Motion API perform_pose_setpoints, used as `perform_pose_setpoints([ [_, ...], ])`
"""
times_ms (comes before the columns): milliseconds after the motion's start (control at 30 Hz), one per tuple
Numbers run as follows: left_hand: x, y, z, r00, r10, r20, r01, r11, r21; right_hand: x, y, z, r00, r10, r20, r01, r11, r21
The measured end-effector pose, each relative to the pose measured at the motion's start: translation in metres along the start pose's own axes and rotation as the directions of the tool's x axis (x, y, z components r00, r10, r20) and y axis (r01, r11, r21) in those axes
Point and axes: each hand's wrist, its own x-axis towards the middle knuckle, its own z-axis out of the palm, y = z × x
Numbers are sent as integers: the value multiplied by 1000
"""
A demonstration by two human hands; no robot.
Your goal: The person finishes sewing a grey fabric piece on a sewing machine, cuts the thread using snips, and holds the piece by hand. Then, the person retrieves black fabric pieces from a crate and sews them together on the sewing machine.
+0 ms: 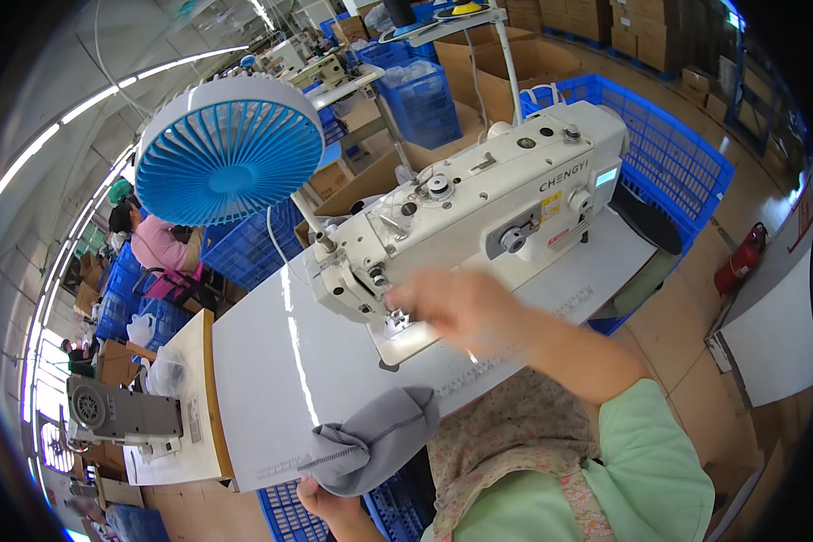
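- Currently, the two hands are well apart, one at the near edge of the table (253, 379), the other up by the sewing machine (461, 212).
- Low in the view, the left hand (330, 504) grips the edge of a grey cloth (370, 447) between thumb and fingers.
- That grey cloth lies bunched and folded over the near edge of the table, just left of the person's patterned apron (506, 425); a darker seam runs along it.
- Blurred, the right hand (461, 307) is in front of the machine's needle end, with its fingers pointing left. I cannot tell whether it touches the machine or holds anything.
- Just beside those fingers, the metal presser foot (396, 322) shows above the pale machine bed; the grey cloth is apart from it.
- The sewing machine is off-white, with a dial and a small lit display (607, 177) toward its right end.
- Left of the machine head, a round fan (232, 178) with blue blades and a white rim stands above the table.
- Behind the machine, toward the right, is a large blue crate (686, 167); another blue basket (289, 517) shows below the table's near edge.
- Farther left, a second machine (126, 411) sits on a neighbouring surface, and a co-worker in pink (164, 242) sits beyond.
- On the far right, a red fire extinguisher (741, 262) stands near a white panel (777, 316).
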Motion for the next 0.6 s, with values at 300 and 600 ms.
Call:
perform_pose_setpoints([
  [300, 11, -23, 20, 980, -21, -197, -50, 937, -345, -98, 41, 78, 765, 408, 497, -642, 532, 552],
  [600, -14, -27, 19, 971, -233, 61, 233, 972, 9, -86, 34, 45, 743, 538, 398, -660, 490, 569],
])
